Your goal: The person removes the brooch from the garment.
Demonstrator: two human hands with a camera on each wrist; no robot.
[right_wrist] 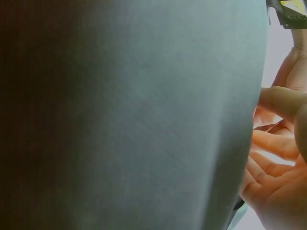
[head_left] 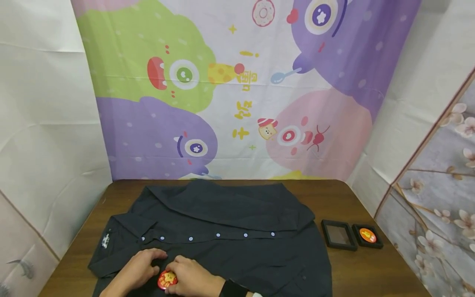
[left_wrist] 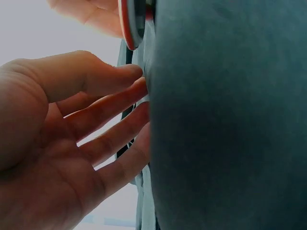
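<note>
A black button-front shirt lies spread on the table. On its lower left part, in the head view, is a round red badge with a yellow figure. My right hand pinches this badge at its right side. The left wrist view shows the badge edge-on, close to the cloth. Just left of it, my left hand rests its fingertips on the shirt, fingers loosely extended and thumb apart from the badge. In the right wrist view cloth fills most of the picture, and the badge is hidden.
Two small black square frames stand at the table's right; the outer one holds an orange-and-yellow round badge. Brown wooden table shows around the shirt. A cartoon-printed curtain hangs behind the table's far edge.
</note>
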